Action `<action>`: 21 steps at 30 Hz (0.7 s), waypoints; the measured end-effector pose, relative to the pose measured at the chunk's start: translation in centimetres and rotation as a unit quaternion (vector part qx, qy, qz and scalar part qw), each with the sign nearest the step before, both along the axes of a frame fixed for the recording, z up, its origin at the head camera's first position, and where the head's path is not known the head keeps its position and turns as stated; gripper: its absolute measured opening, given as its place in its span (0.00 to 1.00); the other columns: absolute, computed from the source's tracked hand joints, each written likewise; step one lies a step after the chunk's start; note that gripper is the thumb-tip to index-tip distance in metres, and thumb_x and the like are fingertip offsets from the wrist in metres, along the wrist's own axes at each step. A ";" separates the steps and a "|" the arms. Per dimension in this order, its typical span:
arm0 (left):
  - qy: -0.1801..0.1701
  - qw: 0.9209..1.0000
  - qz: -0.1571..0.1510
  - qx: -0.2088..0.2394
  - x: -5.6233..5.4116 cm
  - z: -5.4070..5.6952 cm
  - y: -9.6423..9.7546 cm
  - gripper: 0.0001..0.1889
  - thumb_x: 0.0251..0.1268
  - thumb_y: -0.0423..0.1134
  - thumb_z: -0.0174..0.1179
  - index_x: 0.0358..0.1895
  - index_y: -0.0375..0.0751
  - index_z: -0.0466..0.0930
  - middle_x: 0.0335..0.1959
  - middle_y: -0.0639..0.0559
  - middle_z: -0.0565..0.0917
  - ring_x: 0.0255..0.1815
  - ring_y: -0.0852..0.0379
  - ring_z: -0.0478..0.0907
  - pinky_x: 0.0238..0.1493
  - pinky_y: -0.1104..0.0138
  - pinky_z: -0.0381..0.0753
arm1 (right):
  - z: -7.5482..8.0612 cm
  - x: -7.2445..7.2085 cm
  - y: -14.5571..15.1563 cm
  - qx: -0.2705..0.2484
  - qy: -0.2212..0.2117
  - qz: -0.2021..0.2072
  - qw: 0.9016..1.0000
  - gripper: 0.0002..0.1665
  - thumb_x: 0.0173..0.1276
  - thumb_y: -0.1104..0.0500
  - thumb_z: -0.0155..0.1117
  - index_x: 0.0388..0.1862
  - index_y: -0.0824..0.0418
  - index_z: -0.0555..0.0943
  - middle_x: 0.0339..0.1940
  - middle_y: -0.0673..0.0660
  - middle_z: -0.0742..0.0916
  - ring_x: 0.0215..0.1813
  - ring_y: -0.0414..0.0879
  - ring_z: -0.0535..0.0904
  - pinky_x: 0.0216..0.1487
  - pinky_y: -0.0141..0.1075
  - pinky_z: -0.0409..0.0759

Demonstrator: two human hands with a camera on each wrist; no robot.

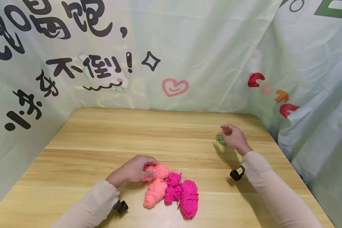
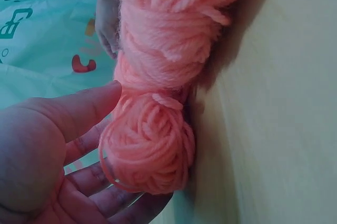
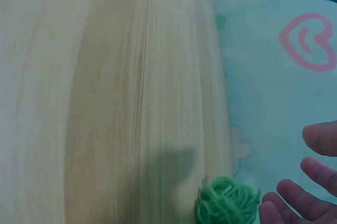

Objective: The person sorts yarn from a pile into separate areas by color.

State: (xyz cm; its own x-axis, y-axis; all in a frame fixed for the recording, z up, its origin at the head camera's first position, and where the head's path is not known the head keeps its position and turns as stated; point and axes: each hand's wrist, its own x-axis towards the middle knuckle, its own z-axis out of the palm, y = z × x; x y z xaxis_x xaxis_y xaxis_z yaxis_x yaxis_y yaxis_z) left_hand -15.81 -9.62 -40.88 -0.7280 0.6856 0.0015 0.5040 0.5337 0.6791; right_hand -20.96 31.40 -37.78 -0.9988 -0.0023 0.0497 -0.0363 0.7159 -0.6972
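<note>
My left hand (image 1: 135, 167) is at the upper coral yarn skein (image 1: 161, 171), thumb on the near side and fingers over the far side. In the left wrist view, the thumb and bent fingers lie around the coral yarn (image 2: 147, 150). Touching that skein is a second coral skein (image 1: 155, 193), lying slantwise below it. To its right lie a knobbly magenta yarn bundle (image 1: 173, 190) and a longer magenta skein (image 1: 189, 199). Far right, my right hand (image 1: 235, 139) is beside a small green yarn ball (image 3: 226, 203), its fingers spread apart with nothing gripped.
The wooden table (image 1: 117, 133) ends at a printed cloth backdrop (image 1: 211, 57) behind and on both sides. A black wrist device (image 1: 237, 173) hangs by the right sleeve, another black device (image 1: 120, 207) by the left.
</note>
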 end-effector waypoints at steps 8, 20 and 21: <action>-0.008 1.000 0.005 0.006 -0.3 0.2 0.1 0.14 0.63 0.40 0.65 0.50 0.42 0.82 0.47 0.51 0.84 0.50 0.51 0.80 0.51 0.57 0.77 | 0.2 0.8 -1.1 -0.180 -0.050 0.031 0.982 0.31 0.77 0.54 0.52 0.70 0.72 0.61 0.66 0.73 0.69 0.66 0.65 0.66 0.63 0.55 0.68; 0.007 1.000 0.008 0.021 -0.7 1.1 0.8 0.16 0.64 0.37 0.64 0.53 0.36 0.80 0.53 0.46 0.82 0.56 0.48 0.77 0.56 0.54 0.76 | -0.1 2.6 -2.4 -0.297 -0.111 0.083 0.945 0.34 0.79 0.52 0.48 0.68 0.78 0.57 0.67 0.77 0.65 0.65 0.64 0.69 0.65 0.50 0.67; 0.004 1.000 0.004 0.023 -0.7 1.1 0.9 0.16 0.65 0.37 0.64 0.54 0.35 0.79 0.53 0.46 0.82 0.56 0.48 0.77 0.56 0.54 0.76 | -0.3 2.7 -2.4 -0.297 -0.112 0.084 0.945 0.34 0.79 0.52 0.48 0.68 0.78 0.57 0.67 0.77 0.66 0.64 0.65 0.70 0.65 0.51 0.67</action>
